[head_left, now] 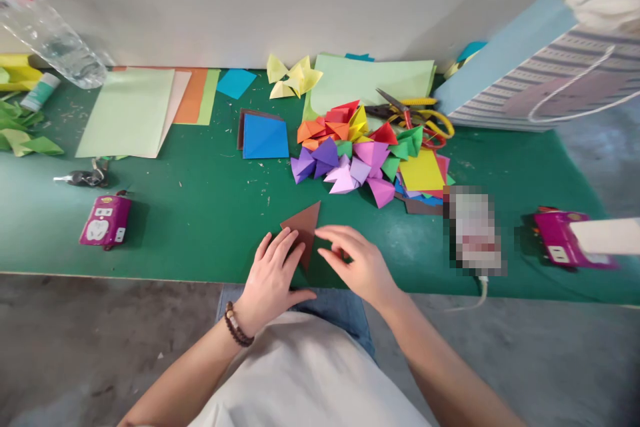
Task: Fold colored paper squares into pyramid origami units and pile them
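A brown sheet of paper folded into a triangle point(306, 219) lies on the green table near its front edge. My left hand point(274, 275) rests flat on the lower left part of this paper with its fingers spread, hiding some of it. Just right of the paper is my right hand point(361, 263), its thumb and index finger curved and apart, with nothing visible between them. Beyond both hands sits a pile of folded paper pieces point(345, 147) in red, orange, yellow, green, purple and pink. A stack of blue squares point(265, 136) lies left of that pile.
Scissors point(400, 107) and yellow-handled pliers point(443, 121) lie behind the pile. Colored squares point(423, 170) and a blurred-out object with a cable point(475, 230) are at right. Purple power adapters point(106, 220), keys point(90, 177), a bottle point(55, 33) and a paper bag point(530, 60) stand around.
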The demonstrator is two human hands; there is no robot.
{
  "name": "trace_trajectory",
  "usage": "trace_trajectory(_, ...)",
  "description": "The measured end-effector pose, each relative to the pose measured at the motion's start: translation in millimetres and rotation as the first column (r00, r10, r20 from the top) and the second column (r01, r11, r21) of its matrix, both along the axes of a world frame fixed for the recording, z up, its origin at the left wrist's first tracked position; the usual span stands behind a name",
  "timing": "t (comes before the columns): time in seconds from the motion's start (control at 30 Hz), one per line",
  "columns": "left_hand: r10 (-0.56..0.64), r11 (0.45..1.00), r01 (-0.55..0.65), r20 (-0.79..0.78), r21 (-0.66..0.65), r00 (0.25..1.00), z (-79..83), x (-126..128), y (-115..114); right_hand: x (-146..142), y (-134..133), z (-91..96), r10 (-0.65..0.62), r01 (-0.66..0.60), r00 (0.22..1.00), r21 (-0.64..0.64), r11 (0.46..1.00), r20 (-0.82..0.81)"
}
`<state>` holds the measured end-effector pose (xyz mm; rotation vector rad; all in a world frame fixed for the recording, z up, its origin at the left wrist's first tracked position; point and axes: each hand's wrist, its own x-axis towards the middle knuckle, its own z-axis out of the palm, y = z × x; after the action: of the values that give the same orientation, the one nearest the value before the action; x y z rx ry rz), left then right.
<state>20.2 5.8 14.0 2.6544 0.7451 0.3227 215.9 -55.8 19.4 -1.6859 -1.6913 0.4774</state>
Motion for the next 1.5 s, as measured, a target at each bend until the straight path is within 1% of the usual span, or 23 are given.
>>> trace_trajectory(0.07,-0.026,1.0,0.025,0.063,0.014,0.998,1.3,-1.2,-1.6,-0.1,13.6,7.8,0.051,-0.047,0.997,-0.071,0.996,0.058)
trace_trajectory(0.13,-0.021,0.999,0.014,0.157,0.046,0.987,2.4,-3.4,-3.0,-2.1,26.7,10.5,0.124,-0.114,0.988,-0.104,0.988,0.091)
trace_trajectory(0.23,0.087,0.991,-0.112,0.273,0.076,0.958,3.4,-8.2,-2.5,-6.6,37.9,6.1,0.178,-0.166,0.978,-0.11,0.98,0.11)
trace_trajectory(0.3,0.171,0.981,-0.191,0.297,0.036,0.939,2.9,-10.9,-1.0,-8.9,39.0,1.1,0.175,-0.162,0.978,-0.12,0.98,0.111)
trace_trajectory(0.37,0.225,0.974,-0.225,0.304,-0.034,0.926,1.2,-12.1,-0.4,-10.1,37.0,-2.8,0.165,-0.151,0.981,-0.126,0.98,0.105)
trace_trajectory(0.47,0.276,0.961,-0.256,0.353,-0.104,0.894,-1.2,-11.1,-2.8,-10.8,33.0,-5.5,0.141,-0.131,0.986,-0.109,0.985,0.09)
trace_trajectory(0.57,0.318,0.948,-0.293,0.44,-0.127,0.839,-0.7,-10.2,-6.5,-9.8,30.0,-6.1,0.115,-0.109,0.99,-0.068,0.992,0.081)
trace_trajectory(0.6,0.32,0.947,-0.289,0.449,-0.138,0.834,0.2,-10.8,-6.8,-8.6,29.0,-6.1,0.108,-0.104,0.991,-0.051,0.993,0.073)
trace_trajectory(0.63,0.308,0.951,-0.269,0.435,-0.149,0.846,1.3,-12.1,-6.3,-6.9,27.9,-6.1,0.101,-0.099,0.993,-0.034,0.995,0.059)
trace_trajectory(0.67,0.274,0.961,-0.228,0.399,-0.158,0.875,2.4,-14.1,-5.1,-4.7,26.5,-5.9,0.094,-0.094,0.995,-0.018,0.995,0.041)
trace_trajectory(0.77,0.073,0.988,-0.042,0.209,-0.149,0.975,4.2,-21.5,0.0,3.3,19.3,-4.3,0.091,-0.091,0.996,0.02,0.996,0.008)
trace_trajectory(0.83,-0.012,0.995,0.021,0.091,-0.097,0.996,3.0,-25.0,1.0,8.3,11.8,-3.2,0.134,-0.137,0.989,0.044,0.99,0.066)
trace_trajectory(0.87,-0.015,0.998,0.019,0.054,-0.064,0.998,2.0,-25.4,0.0,10.5,7.5,-2.8,0.169,-0.175,0.979,0.049,0.983,0.116)
trace_trajectory(0.93,0.028,1.0,-0.028,0.028,-0.005,0.999,-0.2,-23.1,-4.7,14.9,-0.4,-3.1,0.234,-0.247,0.949,0.038,0.968,0.21)
trace_trajectory(1.0,0.083,0.996,-0.084,0.027,0.025,0.996,-1.1,-17.5,-11.6,20.5,-4.5,-4.8,0.25,-0.26,0.94,0.016,0.965,0.232)
trace_trajectory(1.07,0.116,0.992,-0.117,0.018,0.037,0.993,-0.4,-10.8,-18.4,28.0,-2.2,-7.2,0.211,-0.214,0.962,0.001,0.977,0.175)
trace_trajectory(1.13,0.123,0.991,-0.123,0.002,0.048,0.992,1.1,-5.4,-23.5,35.6,6.6,-8.6,0.161,-0.16,0.984,-0.026,0.987,0.08)
trace_trajectory(1.2,0.12,0.991,-0.12,-0.009,0.065,0.993,2.1,-2.8,-26.0,40.3,19.6,-8.1,0.116,-0.115,0.993,-0.09,0.989,0.005)
trace_trajectory(1.27,0.109,0.991,-0.106,-0.025,0.076,0.994,1.6,-3.3,-26.2,40.3,33.3,-5.9,0.091,-0.092,0.996,-0.153,0.984,-0.015)
trace_trajectory(1.33,0.086,0.994,-0.083,-0.036,0.076,0.996,-0.3,-6.3,-25.4,36.0,44.3,-3.2,0.102,-0.097,0.995,-0.194,0.976,0.015)
trace_trajectory(1.4,0.07,0.996,-0.068,-0.028,0.055,0.997,-3.0,-10.7,-24.6,29.8,51.1,-1.1,0.107,-0.089,0.991,-0.205,0.975,0.077)
trace_trajectory(1.47,0.077,0.997,-0.078,0.028,0.021,0.997,-4.8,-15.2,-23.9,23.5,54.1,-0.2,0.097,-0.067,0.985,-0.202,0.977,0.14)
trace_trajectory(1.5,0.101,0.995,-0.101,0.069,-0.002,0.992,-4.9,-17.1,-23.4,20.7,54.8,-0.1,0.089,-0.054,0.981,-0.2,0.978,0.171)
